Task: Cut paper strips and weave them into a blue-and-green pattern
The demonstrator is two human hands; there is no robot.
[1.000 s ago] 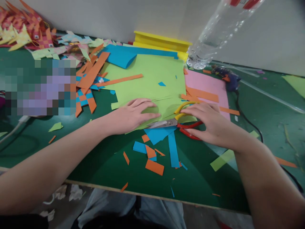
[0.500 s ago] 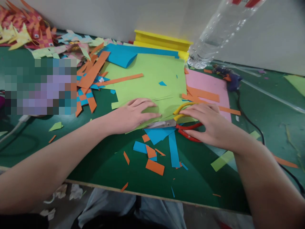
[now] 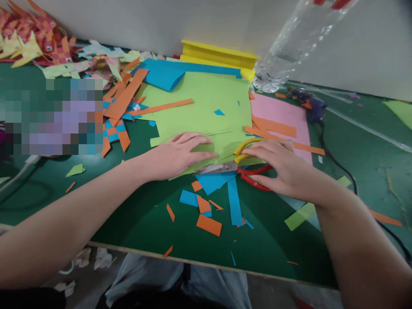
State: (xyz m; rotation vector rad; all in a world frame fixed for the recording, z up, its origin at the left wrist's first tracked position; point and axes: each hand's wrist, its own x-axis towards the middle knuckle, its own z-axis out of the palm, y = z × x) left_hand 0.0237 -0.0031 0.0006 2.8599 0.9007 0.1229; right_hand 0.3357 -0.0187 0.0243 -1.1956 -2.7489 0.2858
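My left hand (image 3: 182,156) lies flat on the light green paper (image 3: 206,98), fingers stretched toward the right. In my right hand (image 3: 278,165) are scissors (image 3: 227,166) with one yellow and one red handle. Their blades point left along the near edge of the green paper, close below my left fingertips. Thin slits show in the sheet just beyond my fingers. Below the blades lie a blue paper piece (image 3: 214,182) and a blue strip (image 3: 234,204).
Orange strips (image 3: 128,96) and woven blue-orange paper lie left of the sheet, pink paper (image 3: 280,116) to its right. A plastic bottle (image 3: 283,51) leans at the back near folded yellow paper (image 3: 219,56). A purple glue gun (image 3: 313,107) trails a black cable. Scraps dot the green table (image 3: 135,223).
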